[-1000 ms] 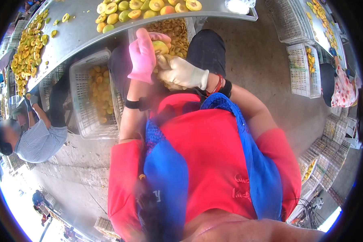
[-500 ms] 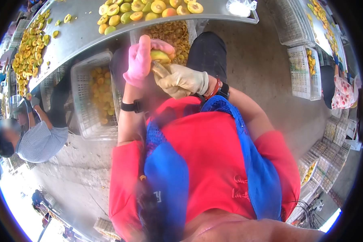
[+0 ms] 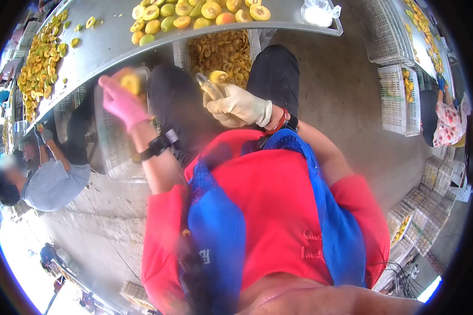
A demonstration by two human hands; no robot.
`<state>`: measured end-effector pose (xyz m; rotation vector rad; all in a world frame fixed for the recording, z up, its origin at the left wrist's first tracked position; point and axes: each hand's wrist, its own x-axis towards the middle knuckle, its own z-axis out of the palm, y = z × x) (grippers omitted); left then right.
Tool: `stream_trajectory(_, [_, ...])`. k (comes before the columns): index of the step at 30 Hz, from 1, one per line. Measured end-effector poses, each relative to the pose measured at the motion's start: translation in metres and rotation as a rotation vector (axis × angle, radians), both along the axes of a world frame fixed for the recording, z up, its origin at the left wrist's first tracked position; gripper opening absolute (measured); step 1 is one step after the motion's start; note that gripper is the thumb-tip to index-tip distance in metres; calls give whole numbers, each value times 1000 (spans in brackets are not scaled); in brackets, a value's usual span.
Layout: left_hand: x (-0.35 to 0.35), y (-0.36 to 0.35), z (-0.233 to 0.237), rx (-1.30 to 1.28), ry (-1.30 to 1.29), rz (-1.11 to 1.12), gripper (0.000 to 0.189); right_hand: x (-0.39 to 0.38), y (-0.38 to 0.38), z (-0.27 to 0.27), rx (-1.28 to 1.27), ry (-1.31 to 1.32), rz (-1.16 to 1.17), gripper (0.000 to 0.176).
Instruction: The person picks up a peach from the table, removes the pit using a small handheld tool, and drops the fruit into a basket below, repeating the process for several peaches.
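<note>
Step in hand, I'd judge: two fruit pcs kept apart, one per side. L hand (image 3: 122,104), pink glove, is out to the left w/ a cut half (image 3: 130,84) at its fingers; both blurred, so can't tell if the fingers grip it or have let go. Hand + half overlap the far end of the L crate (image 3: 109,157) in view; height above it unclear.

R hand (image 3: 242,106), white glove, is by the right knee, fingers curled round a slim tool (image 3: 201,79), tip pointing far-left. Yellow pc (image 3: 217,77) sits just beside the tool, at the far side of the glove; seems held there too, exact contact hidden. Both are in view over the near part of the mid crate (image 3: 181,55), which is full of brownish-yellow bits (image 3: 220,50).

Next move calls for, prob.: a steady R grip so the pc doesn't slip, tool tip kept away from the L fingers, and L arm room btwn crate and tabletop edge.

Tabletop (image 3: 102,46), far side: fruit pile (image 3: 192,11), mostly halves, near the edge; clear bag (image 3: 318,13) at its right corner. Co-worker (image 3: 58,181) sits well apart, left.
</note>
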<state>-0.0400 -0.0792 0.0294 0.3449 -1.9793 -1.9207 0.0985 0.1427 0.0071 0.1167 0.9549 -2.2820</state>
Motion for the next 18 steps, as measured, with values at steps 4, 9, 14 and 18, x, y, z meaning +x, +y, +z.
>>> stream_trajectory(4, [-23, -42, 2, -726, -174, 197, 48, -5, 4, 11, 133, -105, -45, 14])
stream_trajectory(9, [-70, 20, -9, -734, -349, -313, 59, -10, 2, -14, 103, -98, -154, 14])
stream_trajectory(14, [-145, 106, -62, -1197, -480, -494, 67, -7, 10, -26, 333, -79, -225, 14])
stream_trajectory(18, [-164, 135, -81, -1158, -608, -577, 63, -4, 14, -24, 368, -90, -297, 15])
